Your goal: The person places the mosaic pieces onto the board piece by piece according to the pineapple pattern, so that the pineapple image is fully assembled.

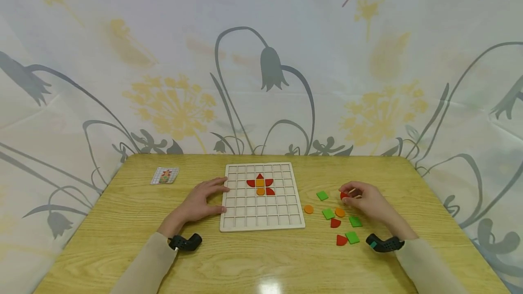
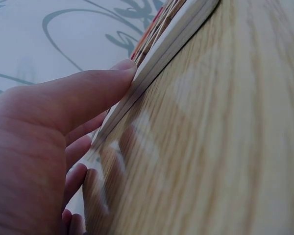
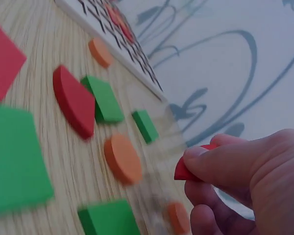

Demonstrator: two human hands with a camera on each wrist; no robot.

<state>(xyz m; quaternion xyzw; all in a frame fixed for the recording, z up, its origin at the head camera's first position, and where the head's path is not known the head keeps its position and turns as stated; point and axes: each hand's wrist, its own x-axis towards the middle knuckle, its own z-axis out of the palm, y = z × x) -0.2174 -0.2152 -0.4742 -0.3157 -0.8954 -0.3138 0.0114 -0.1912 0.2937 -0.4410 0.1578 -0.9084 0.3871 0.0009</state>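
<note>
A square white grid board [image 1: 261, 219] lies on the table, with red and orange pieces set in its upper middle cells. My left hand [image 1: 203, 200] rests at the board's left edge; in the left wrist view the thumb [image 2: 98, 90] touches the rim. Over on the right, my right hand [image 1: 367, 201] pinches a red quarter-circle tile [image 3: 186, 170] between thumb and fingers, above the table. Around it lie loose tiles: several green squares [image 1: 352, 237], orange circles [image 1: 308, 209] and red quarter-circles [image 1: 335, 223].
A small card [image 1: 165, 175] printed with a flower picture on a grid lies at the table's back left. The wooden table [image 1: 229, 262] ends at a patterned cloth backdrop [image 1: 175, 58]. Each wrist wears a black camera band [image 1: 185, 242].
</note>
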